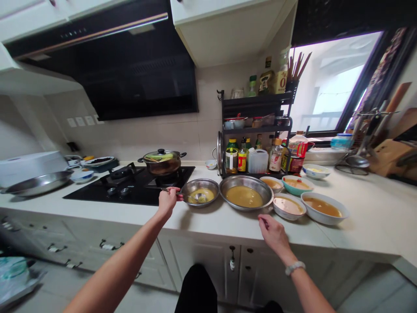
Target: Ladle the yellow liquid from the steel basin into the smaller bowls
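Observation:
My left hand (168, 201) is closed around the handle of a metal ladle (201, 198). The ladle's head rests in yellowish liquid inside the smaller steel bowl (214, 186). To its right stands a larger steel bowl (223, 189), also with yellow-brown liquid in it. My right hand (273, 232) is loosely curled at the counter's front edge, just below the big bowl and a white bowl (291, 216) of pale orange liquid. I see nothing in its fingers. Beside these are a long white bowl (325, 220) of brown liquid and a green bowl (289, 189) with orange liquid.
A lidded pot (162, 166) sits on the black gas hob (97, 191) at the left. Behind the bowls, a black rack (257, 129) holds bottles and jars. A wide steel pan (39, 184) lies at far left, and a ladle stand (356, 161) at right.

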A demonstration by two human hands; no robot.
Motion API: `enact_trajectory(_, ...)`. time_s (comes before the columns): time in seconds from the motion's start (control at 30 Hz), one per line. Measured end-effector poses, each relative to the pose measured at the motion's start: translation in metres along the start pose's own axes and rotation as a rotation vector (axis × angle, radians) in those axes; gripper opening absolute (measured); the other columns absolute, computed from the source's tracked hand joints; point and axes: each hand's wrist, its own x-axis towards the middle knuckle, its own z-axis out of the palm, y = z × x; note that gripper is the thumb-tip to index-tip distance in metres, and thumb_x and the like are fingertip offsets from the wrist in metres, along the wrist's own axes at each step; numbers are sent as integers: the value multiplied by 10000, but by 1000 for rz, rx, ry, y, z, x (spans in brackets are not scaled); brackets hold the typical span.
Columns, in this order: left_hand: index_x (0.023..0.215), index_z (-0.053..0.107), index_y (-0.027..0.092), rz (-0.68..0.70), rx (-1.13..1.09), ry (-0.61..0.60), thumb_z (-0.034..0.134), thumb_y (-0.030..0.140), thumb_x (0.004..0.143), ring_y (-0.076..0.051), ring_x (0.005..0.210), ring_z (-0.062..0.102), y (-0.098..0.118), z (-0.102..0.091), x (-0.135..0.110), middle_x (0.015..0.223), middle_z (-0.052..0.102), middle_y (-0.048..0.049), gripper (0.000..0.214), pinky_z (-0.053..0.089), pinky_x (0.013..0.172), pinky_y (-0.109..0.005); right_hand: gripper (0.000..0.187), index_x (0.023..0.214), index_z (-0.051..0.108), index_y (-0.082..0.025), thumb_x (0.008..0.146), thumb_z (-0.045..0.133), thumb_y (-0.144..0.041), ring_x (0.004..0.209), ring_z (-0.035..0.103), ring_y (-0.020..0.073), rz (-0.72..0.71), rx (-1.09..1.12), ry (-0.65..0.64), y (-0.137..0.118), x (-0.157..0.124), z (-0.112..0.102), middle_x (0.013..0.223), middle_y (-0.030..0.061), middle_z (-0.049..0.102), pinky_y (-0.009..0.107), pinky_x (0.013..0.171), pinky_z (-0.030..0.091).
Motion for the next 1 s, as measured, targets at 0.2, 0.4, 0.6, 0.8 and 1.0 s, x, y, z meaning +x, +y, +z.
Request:
enact_trajectory(0.2, 676, 578, 85, -169, -218, 89, 410, 93, 681, -136, 380, 578, 8, 8, -2, 446, 592, -49, 168, 511, 473, -258, 292, 876, 648, -166, 829, 402, -317, 678, 643, 193, 3, -3, -2, -1, 0, 0, 783, 85, 694, 294, 638, 488)
enact_trajectory(0.4, 684, 578, 83, -120, -237, 85, 429, 113, 661, -132, 396, 586, 16, 7, -3, 457, 588, -38, 154, 513, 462, -247, 290, 884, 645, -168, 833, 400, -315, 696, 644, 196, 1, -12, -5, -2, 0, -1, 797, 86, 694, 296, 648, 486)
enact_trajectory(0.6, 667, 580, 81, -95, -247, 83, 438, 117, 657, -128, 425, 597, 20, 10, -3, 478, 584, -28, 147, 521, 473, -247, 279, 875, 650, -179, 835, 405, -307, 686, 640, 193, 7, -19, 0, -2, -1, -2, 785, 81, 694, 294, 639, 483)
enact_trajectory(0.8, 686, 592, 88, -94, -258, 49, 439, 131, 672, -129, 414, 586, 30, 20, -7, 480, 590, -29, 160, 522, 480, -267, 284, 874, 649, -176, 833, 402, -311, 678, 638, 190, 1, -20, -4, -3, 0, -2, 790, 81, 695, 289, 631, 481)
enact_trajectory(1.0, 645, 589, 98, -80, -286, 18, 442, 143, 684, -136, 446, 600, 46, 40, -17, 508, 594, -30, 158, 523, 483, -265, 281, 870, 644, -170, 841, 400, -306, 669, 635, 186, -17, -19, -3, -1, -1, 0, 791, 79, 694, 286, 629, 475)
